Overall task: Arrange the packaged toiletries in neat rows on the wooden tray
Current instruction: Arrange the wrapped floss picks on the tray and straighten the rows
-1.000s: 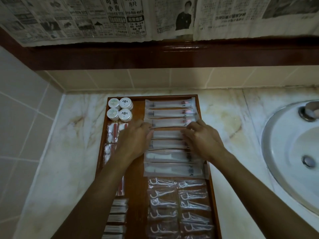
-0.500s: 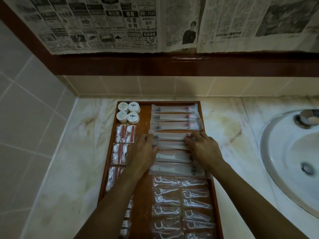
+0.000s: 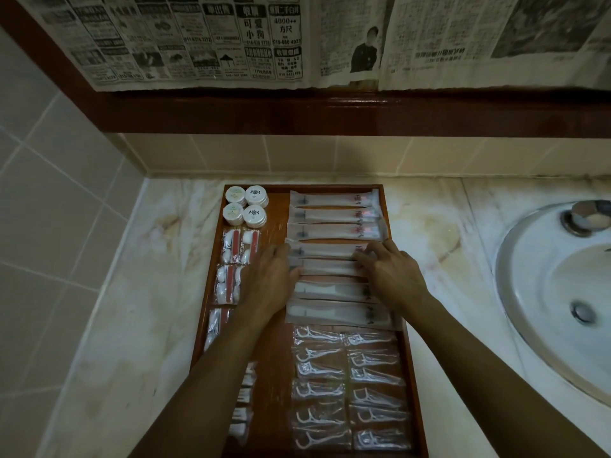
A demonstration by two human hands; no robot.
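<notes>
Toothbrush packets (image 3: pixel 334 249): long white sachets lying crosswise in a column down the right half of the tray, stacked from the far end to about the middle; the fourth and fifth from the far end lie between the two hands.
Left hand (image 3: pixel 271 282): palm down, fingers spread flat and loose, fingertips touching the left ends of the middle packets; it grips nothing.
Right hand (image 3: pixel 391 276): palm down, fingers fanned out, tips pressing the right ends of the same packets; it encloses nothing.
Wooden tray (image 3: pixel 281 223): reddish-brown, long and rectangular, lying on the surface with its far end near the tiled wall.
Floss pick packets (image 3: pixel 347 385): clear wrappers in two side-by-side columns at the near right of the tray, just below the last toothbrush packet.
Round white boxes (image 3: pixel 246 204): four, grouped two by two in the far left corner of the tray.
Cotton swab packets (image 3: pixel 236 247): small clear sachets with red strips, running down the left edge, partly hidden by the left forearm.
Surface (image 3: pixel 139 292): pale marble.
Sink (image 3: pixel 562 292): white basin to the right, well apart from the tray.
Newspaper (image 3: pixel 231 38): sheets covering the wall above a dark wooden ledge.
</notes>
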